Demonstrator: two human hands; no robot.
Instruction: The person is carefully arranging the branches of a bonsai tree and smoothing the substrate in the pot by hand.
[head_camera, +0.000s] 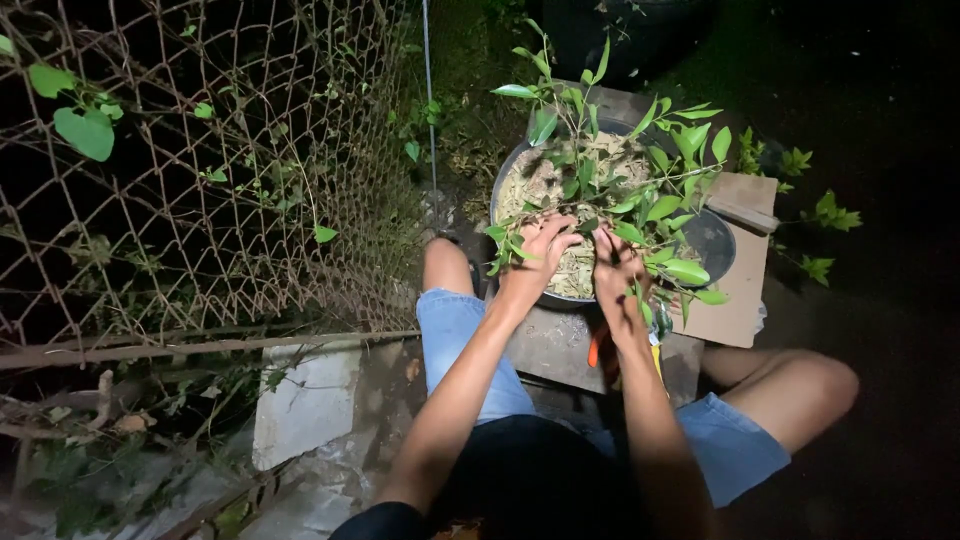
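Night-dark ground, rusty chain-link fence (200, 170) with creeping vines (85, 130), pale concrete slab (305, 400) below.

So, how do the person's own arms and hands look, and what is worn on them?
Both arms are bare from the shoulder area down to the wrists: no sleeves reach the forearms. The left hand and the right hand wear no gloves, and no watch, ring or bracelet is visible. A dark top edge shows near the left upper arm.

Leafy stems (640, 190) crowd the pot (505, 175) before us; a wire fence (220, 180) blocks the left, while dark open ground lies right.
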